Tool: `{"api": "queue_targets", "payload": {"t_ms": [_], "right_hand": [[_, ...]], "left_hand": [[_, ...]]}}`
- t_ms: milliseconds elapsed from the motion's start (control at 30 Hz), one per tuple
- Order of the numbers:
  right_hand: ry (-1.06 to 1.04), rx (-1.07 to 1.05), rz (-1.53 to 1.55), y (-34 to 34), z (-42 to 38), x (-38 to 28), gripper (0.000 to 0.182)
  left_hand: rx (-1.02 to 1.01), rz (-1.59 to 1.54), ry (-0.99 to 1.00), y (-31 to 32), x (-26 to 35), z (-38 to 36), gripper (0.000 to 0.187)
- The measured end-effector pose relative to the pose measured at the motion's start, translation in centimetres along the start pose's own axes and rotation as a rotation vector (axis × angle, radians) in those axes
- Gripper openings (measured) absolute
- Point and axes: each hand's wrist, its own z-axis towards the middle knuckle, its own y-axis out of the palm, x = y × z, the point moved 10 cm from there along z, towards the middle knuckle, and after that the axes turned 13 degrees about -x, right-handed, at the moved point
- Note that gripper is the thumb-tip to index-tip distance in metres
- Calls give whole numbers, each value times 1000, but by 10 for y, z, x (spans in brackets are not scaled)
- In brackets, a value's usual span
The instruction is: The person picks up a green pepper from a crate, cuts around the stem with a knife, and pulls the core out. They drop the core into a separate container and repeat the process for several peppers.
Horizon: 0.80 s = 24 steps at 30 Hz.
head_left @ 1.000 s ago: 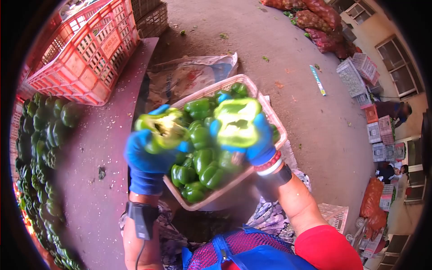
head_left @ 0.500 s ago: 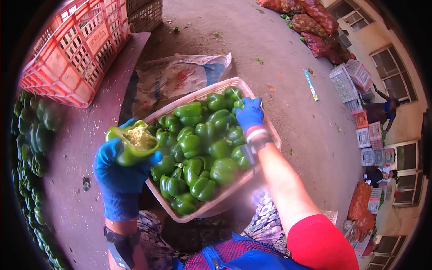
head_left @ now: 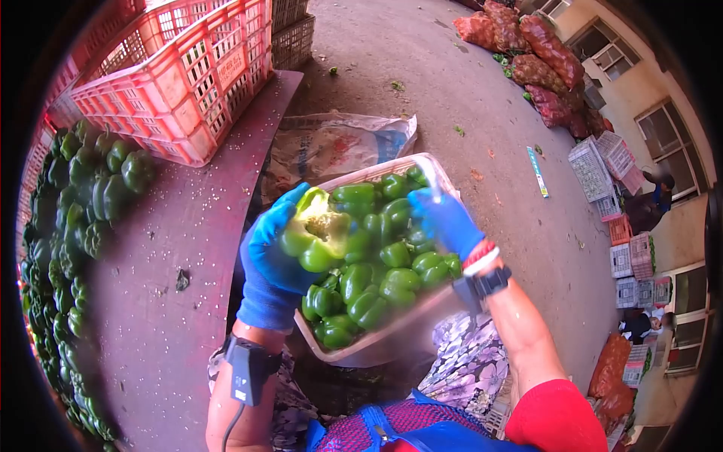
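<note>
Peppers (head_left: 400,286) partly hidden behind blurred right grip (head_left: 444,218).

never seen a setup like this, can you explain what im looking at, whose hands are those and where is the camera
There is no robot here: these are a person's own two hands in blue gloves. The camera is worn on their head, looking forward and down, and its wide lens makes the edges look curved.

The left hand holds a cut green bell pepper, its pale inside and seeds showing. The right hand is blurred above the far side of a shallow plastic crate; whether it holds anything is hard to tell. Whole-looking green bell peppers fill that crate.

To the left, a purplish-red platform is dotted with pale specks. On it are a tall pink-red crate and a heap of more peppers.
</note>
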Motion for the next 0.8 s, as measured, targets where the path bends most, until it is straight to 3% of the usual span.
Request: {"api": "queue_targets", "payload": {"t_ms": [33, 100, 167, 267, 367, 400, 500, 533, 633, 700, 733, 800], "right_hand": [[-3, -354, 288, 64, -23, -12, 41], [-11, -498, 439, 147, -65, -17, 45], [-46, -424, 435, 181, -78, -15, 51], [-81, -262, 330, 167, -60, -10, 37], [-218, -179, 84, 140, -59, -31, 31], [-250, -145, -12, 132, -59, -37, 30], [-532, -102, -311, 131, -72, -64, 35], [-633, -106, -340, 141, -85, -80, 36], [-661, -125, -508, 144, -89, -68, 43], [-651, -113, -561, 139, -94, -66, 47], [-620, -160, -463, 137, -94, -63, 52], [-422, -385, 72, 144, -83, -38, 55]], "left_hand": [[-15, -454, -53, 17, -10, 3, 49], [32, -575, -61, 22, -25, 2, 55], [125, -339, -91, 17, -38, -5, 65], [127, 29, -237, 19, -35, -8, 70], [-80, 790, -218, 29, -21, 0, 67], [-134, 1122, -113, 39, -10, 3, 60], [-127, 1228, -325, 33, -21, 6, 53], [-124, 1238, -250, 31, -24, 6, 49], [-277, 1526, -433, 30, -36, -1, 53], [-258, 1586, -438, 35, -34, -2, 51], [-251, 1613, -437, 39, -33, -2, 51], [-229, 1434, -497, 37, -31, -3, 46]]}}
